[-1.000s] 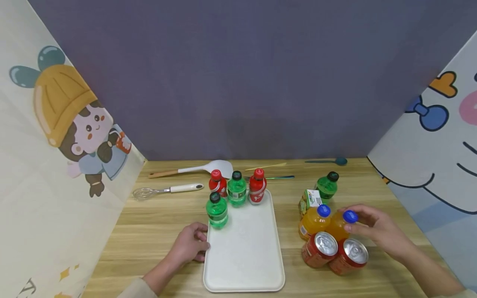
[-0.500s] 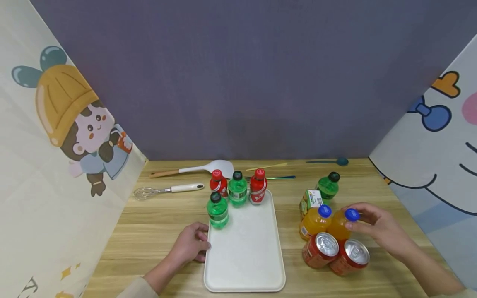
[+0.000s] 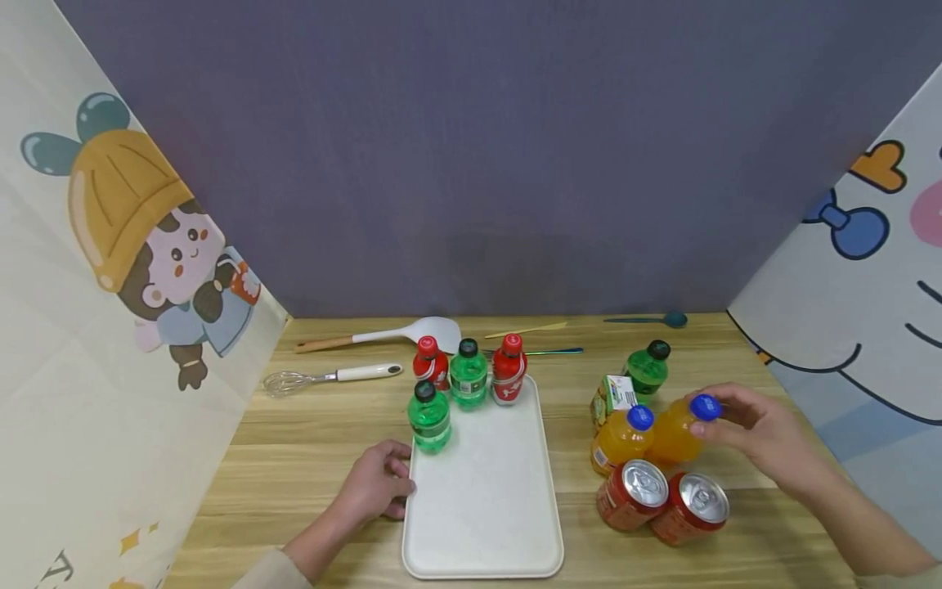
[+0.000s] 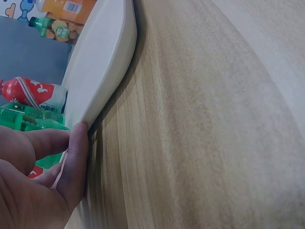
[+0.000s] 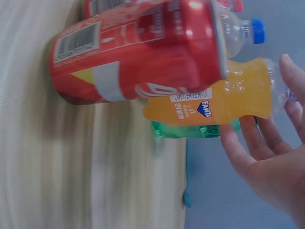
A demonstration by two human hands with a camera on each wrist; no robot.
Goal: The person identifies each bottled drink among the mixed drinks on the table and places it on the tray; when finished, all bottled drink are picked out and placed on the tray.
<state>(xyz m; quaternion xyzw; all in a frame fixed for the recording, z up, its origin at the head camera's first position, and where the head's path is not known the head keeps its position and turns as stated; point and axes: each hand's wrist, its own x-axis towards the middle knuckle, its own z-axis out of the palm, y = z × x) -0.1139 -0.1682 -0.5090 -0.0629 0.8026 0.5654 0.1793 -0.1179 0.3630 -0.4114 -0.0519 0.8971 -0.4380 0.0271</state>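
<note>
My right hand (image 3: 758, 442) grips an orange soda bottle (image 3: 673, 435) with a blue cap near its top, thumb on one side and fingers on the other. The bottle leans toward the hand, and its label shows in the right wrist view (image 5: 190, 107). A second orange bottle (image 3: 616, 446) stands beside it, and two red soda cans (image 3: 625, 499) stand in front. My left hand (image 3: 375, 483) holds the left edge of a white tray (image 3: 482, 507), fingers curled at the rim (image 4: 102, 90). Green bottles (image 3: 430, 425) and red bottles (image 3: 509, 372) stand at the tray's far end.
A juice carton (image 3: 612, 397) and a green bottle (image 3: 648, 368) stand behind the orange bottles. Along the back lie a whisk (image 3: 331, 375), a white spatula (image 3: 434, 329) and a dark spoon (image 3: 673, 319). A dark wall panel (image 3: 508, 164) rises behind the table.
My right hand has raised the orange soda bottle slightly and shifted it away from the cans, tilting it. My left hand and the tray have stayed in place.
</note>
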